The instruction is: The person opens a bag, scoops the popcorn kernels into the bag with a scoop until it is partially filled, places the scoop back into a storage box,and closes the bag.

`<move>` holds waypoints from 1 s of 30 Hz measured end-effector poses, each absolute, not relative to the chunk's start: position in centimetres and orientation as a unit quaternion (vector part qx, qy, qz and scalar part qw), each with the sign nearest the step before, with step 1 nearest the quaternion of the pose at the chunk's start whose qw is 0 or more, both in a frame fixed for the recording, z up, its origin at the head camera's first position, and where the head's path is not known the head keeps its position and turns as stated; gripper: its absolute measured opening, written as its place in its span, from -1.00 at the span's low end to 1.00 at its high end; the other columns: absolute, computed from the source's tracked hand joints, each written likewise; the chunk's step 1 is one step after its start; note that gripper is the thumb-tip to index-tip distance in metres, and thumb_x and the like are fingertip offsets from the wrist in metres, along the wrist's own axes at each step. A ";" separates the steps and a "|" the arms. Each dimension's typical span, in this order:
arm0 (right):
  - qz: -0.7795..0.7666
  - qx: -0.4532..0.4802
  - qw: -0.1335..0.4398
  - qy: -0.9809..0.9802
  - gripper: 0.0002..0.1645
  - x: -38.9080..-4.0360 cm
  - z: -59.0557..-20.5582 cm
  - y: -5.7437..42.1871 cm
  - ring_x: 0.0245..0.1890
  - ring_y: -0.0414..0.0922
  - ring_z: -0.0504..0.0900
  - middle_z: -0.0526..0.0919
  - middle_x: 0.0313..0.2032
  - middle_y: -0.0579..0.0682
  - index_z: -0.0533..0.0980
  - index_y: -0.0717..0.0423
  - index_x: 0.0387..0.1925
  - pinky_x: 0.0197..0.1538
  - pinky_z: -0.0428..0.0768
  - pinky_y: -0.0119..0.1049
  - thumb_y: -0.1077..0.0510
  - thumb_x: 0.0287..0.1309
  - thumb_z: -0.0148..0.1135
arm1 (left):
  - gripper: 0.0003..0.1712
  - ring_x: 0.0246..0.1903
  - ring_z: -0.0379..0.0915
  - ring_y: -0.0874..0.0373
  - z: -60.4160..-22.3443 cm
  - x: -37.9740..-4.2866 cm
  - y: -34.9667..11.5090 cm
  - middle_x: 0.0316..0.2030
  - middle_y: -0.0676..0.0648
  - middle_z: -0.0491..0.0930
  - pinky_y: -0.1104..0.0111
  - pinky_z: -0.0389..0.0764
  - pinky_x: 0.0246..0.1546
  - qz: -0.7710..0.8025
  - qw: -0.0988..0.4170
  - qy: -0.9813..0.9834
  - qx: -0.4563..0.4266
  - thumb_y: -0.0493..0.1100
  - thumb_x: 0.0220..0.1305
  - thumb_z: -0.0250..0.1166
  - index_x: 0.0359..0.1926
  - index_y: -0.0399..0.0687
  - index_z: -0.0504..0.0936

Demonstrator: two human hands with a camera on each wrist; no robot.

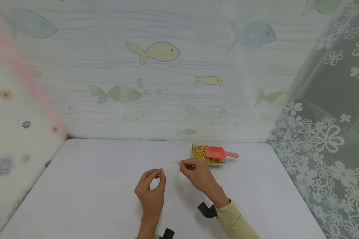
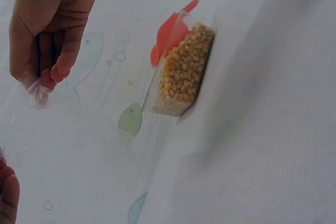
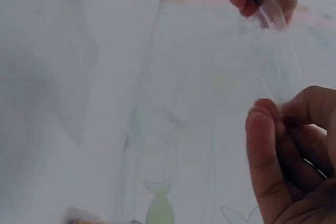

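A thin clear plastic bag [image 1: 170, 165] is stretched between the two hands above the white table. My left hand [image 1: 151, 196] pinches one edge between thumb and fingertips. At the opposite edge, my right hand [image 1: 201, 176] pinches the film in the same way, slightly higher and farther right. Creased plastic [image 2: 38, 95] shows at the right fingertips in the left wrist view. Behind the right hand stands a clear box [image 1: 216, 164] of yellow corn kernels [image 1: 199, 152]. A red scoop [image 1: 216, 152] lies on the kernels, its handle sticking out to the right.
The white table [image 1: 92, 186] reaches back to a curtain [image 1: 161, 99] printed with fish. Floral cloth [image 1: 6, 132] hangs on the left, and a sheer flowered curtain [image 1: 326, 149] on the right. Black camera mounts [image 1: 207, 210] sit at both wrists.
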State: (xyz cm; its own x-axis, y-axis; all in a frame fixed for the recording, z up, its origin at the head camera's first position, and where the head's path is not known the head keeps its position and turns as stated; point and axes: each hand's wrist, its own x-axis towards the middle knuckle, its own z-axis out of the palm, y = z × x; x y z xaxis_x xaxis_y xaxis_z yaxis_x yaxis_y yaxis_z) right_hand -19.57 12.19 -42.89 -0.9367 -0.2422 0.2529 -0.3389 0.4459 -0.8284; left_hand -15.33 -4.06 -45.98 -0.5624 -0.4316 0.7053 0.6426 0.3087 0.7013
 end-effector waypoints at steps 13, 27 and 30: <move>0.451 0.183 -0.012 -0.874 -0.83 -20.2 -40.6 13.2 -0.42 -0.23 0.64 0.79 -0.36 -0.08 0.78 0.12 -0.27 -0.32 0.66 -0.40 0.25 0.27 0.28 | -0.73 -0.53 0.51 0.13 -45.7 -14.8 -3.9 -0.51 -0.22 0.67 0.59 0.57 -0.39 -0.565 0.460 -0.684 -0.046 -0.72 -0.12 0.37 -0.41 -0.43 0.77; 0.463 0.197 -0.005 -0.864 -0.84 -18.6 -41.3 14.1 -0.42 -0.20 0.62 0.76 -0.41 -0.20 0.79 0.02 -0.24 -0.40 0.61 -0.34 0.06 0.27 0.39 | -0.81 -0.47 0.55 0.25 -48.1 -13.2 -3.3 -0.46 -0.06 0.70 0.61 0.60 -0.34 -0.580 0.423 -0.696 -0.002 -0.56 0.06 0.39 -0.36 -0.26 0.78; 0.480 0.184 -0.008 -0.858 -0.82 -18.2 -41.5 14.9 -0.36 -0.11 0.65 0.77 -0.35 -0.13 0.78 0.01 -0.19 -0.35 0.65 -0.32 0.05 0.33 0.34 | -0.80 -0.47 0.55 0.25 -48.1 -12.6 -3.0 -0.46 -0.07 0.69 0.61 0.59 -0.37 -0.580 0.428 -0.693 0.004 -0.57 0.05 0.38 -0.37 -0.26 0.78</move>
State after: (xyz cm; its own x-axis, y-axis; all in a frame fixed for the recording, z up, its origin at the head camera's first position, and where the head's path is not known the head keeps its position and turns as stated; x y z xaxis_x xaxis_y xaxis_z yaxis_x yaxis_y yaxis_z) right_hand -18.24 14.89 -41.50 -0.9322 -0.3234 0.1622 -0.3076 0.4725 -0.8259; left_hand -12.64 -2.97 -48.07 -0.6332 -0.5017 0.5894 0.4914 0.3278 0.8069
